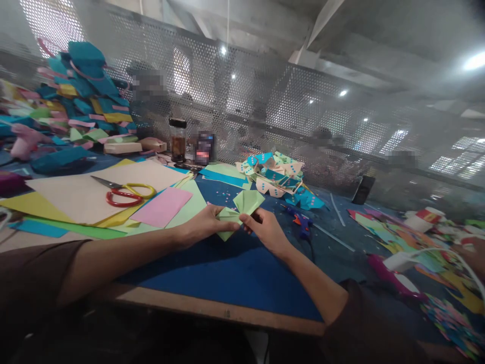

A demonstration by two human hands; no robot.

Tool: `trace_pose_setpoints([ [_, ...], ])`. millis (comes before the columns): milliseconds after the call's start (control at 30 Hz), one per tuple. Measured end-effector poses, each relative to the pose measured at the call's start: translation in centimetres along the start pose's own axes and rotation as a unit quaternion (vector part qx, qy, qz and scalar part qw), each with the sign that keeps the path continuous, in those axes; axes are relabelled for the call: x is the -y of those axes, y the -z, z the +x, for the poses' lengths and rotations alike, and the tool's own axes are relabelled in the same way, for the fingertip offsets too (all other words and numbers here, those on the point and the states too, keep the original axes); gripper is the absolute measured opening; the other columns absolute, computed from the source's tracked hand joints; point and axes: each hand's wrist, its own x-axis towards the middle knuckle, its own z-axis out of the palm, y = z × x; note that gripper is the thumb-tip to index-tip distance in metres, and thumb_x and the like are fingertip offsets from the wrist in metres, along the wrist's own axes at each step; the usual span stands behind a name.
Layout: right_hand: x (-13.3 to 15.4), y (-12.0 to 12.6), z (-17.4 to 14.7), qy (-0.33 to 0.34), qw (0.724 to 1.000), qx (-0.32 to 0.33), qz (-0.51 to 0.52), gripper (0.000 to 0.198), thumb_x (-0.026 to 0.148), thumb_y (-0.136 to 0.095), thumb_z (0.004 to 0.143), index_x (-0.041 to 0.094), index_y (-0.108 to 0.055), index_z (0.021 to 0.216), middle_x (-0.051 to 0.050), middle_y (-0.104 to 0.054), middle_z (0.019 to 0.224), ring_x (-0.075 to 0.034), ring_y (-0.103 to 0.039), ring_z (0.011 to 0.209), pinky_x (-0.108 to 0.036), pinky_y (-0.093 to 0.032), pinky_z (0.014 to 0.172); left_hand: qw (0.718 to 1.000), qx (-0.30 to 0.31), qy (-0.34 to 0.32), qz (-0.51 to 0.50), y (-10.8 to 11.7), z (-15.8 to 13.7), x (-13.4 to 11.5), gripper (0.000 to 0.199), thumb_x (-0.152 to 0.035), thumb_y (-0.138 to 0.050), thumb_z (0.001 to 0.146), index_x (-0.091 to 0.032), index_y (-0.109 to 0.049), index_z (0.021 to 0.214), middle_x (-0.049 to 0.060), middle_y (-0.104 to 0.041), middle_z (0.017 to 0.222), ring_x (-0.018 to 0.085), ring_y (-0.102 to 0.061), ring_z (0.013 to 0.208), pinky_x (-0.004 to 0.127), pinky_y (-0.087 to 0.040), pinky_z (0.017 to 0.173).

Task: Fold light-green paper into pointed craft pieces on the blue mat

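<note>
Head view: left hand [206, 222], right hand [265, 227] pinch green folded paper [242, 210]; scissors [127, 193], glue gun [301, 222] nearby.

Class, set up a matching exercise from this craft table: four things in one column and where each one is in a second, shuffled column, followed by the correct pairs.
Things
1. light green folded paper piece
2. red-and-yellow-handled scissors
3. blue glue gun
4. pink paper sheet

Places
A. on the large beige sheet
B. pinched between left hand and right hand
C. on the blue mat, right of the hands
D. on pale green paper, right of the scissors

Pairs: 1-B, 2-A, 3-C, 4-D
</note>
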Motion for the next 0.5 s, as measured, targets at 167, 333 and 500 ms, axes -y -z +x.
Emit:
trace_pose_setpoints([
  [167, -0.09, -0.29, -0.14, -0.006, 1.000, -0.009, -0.008, 0.045, 0.061, -0.066, 0.081, 0.017, -0.064, 0.078, -0.001, -0.065, 0.063, -0.015, -0.060, 0.058, -0.026, -0.047, 0.057, 1.000, -0.002, -0.002, -0.008, 0.02, 0.07, 0.07, 0.038, -0.045, -0.080, 0.065, -0.013, -0.067, 0.082, 0.000, -0.065, 0.072, 0.014, -0.054, 0.064, 0.023, -0.039, 0.058],
  [333, -0.15, -0.18, -0.07, -0.006, 0.999, -0.040, -0.035, 0.044, 0.060, -0.065, 0.083, 0.017, -0.062, 0.071, -0.001, -0.063, 0.059, -0.015, -0.058, 0.055, -0.026, -0.045, 0.055, 0.999, 0.031, -0.003, -0.015, 0.04, 0.12, 0.00, 0.035, -0.046, -0.078, 0.069, -0.014, -0.067, 0.079, 0.000, -0.066, 0.070, 0.014, -0.056, 0.064, 0.025, -0.042, 0.063],
  [500, -0.16, -0.01, 0.07, 0.002, 0.999, -0.031, -0.018, 0.043, 0.058, -0.061, 0.086, 0.016, -0.062, 0.075, -0.002, -0.064, 0.062, -0.015, -0.059, 0.057, -0.027, -0.046, 0.058, 0.999, 0.033, -0.019, -0.019, 0.17, 0.02, -0.32, 0.031, -0.043, -0.077, 0.071, -0.014, -0.066, 0.075, 0.000, -0.065, 0.068, 0.013, -0.055, 0.064, 0.024, -0.041, 0.062],
])
